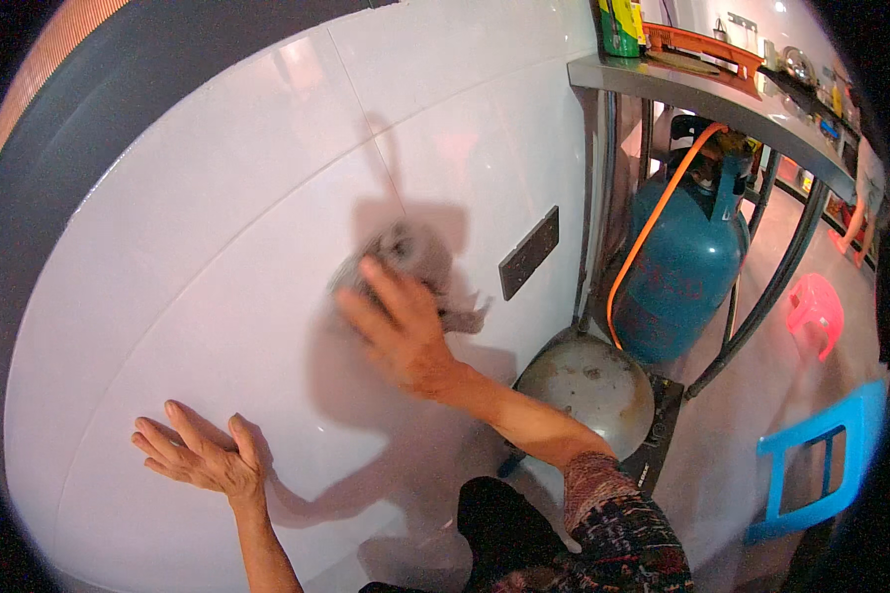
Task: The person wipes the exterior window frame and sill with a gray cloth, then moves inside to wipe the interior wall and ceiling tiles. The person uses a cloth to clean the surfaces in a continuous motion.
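My right hand [396, 321] presses a grey cloth [410, 259] flat against a glossy white tiled wall [218, 217]; the cloth and fingers are blurred with motion. My left hand [198, 450] lies lower left on the same wall, palm flat, fingers spread, holding nothing. A dark rectangular plate [529, 252] is set in the wall just right of the cloth.
A teal gas cylinder [682, 262] with an orange hose [653, 222] stands under a grey counter [712, 99]. A round metal wok [588, 385] rests upside down on the floor below it. A pink stool [814, 311] and a blue stool [816, 455] stand at right.
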Demonstrator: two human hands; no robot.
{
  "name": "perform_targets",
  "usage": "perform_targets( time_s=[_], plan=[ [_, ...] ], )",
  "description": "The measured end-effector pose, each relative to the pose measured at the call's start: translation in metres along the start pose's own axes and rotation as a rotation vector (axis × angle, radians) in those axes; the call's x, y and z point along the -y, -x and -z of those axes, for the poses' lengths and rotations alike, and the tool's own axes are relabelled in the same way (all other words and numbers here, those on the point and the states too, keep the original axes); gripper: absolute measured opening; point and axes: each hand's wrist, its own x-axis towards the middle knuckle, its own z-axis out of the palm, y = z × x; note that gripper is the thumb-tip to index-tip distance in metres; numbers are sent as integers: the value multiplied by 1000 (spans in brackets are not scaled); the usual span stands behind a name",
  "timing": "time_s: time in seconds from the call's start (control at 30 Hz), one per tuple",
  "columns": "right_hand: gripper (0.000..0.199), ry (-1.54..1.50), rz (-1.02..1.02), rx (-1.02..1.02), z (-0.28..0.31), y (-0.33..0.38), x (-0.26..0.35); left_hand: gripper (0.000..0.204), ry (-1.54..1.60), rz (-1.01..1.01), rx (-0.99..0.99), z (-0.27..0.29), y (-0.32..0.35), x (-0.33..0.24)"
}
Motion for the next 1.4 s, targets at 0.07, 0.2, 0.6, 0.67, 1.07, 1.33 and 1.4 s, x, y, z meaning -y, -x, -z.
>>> perform_targets(
  time_s=[0.07, 0.2, 0.6, 0.67, 1.07, 1.33, 1.4],
  plan=[
    [53, 126, 236, 143, -13, 3, -1, 65, 1, -5, -3, 0, 0, 2],
    [58, 276, 383, 124, -2, -28, -80, 65, -19, 18, 6, 3, 5, 2],
    [73, -229, -1212, -560, 33, -62, -299, 68, -82, 22, 28, 3, 2, 0],
    [73, -485, -1189, -631, 34, -63, -310, 66, -42, 4, 12, 2, 1, -2],
    [50, 142, -42, -287, 3, -159, -94, 65, -44, 10, 4, -2, -1, -5],
    [53, 79, 295, -242, 3, -183, -97, 68, -84, -2, 30, 3, 5, 1],
    [53, 137, 163, -300, 18, -193, -131, 69, -85, 4, 23, 2, 3, 1]
  ],
)
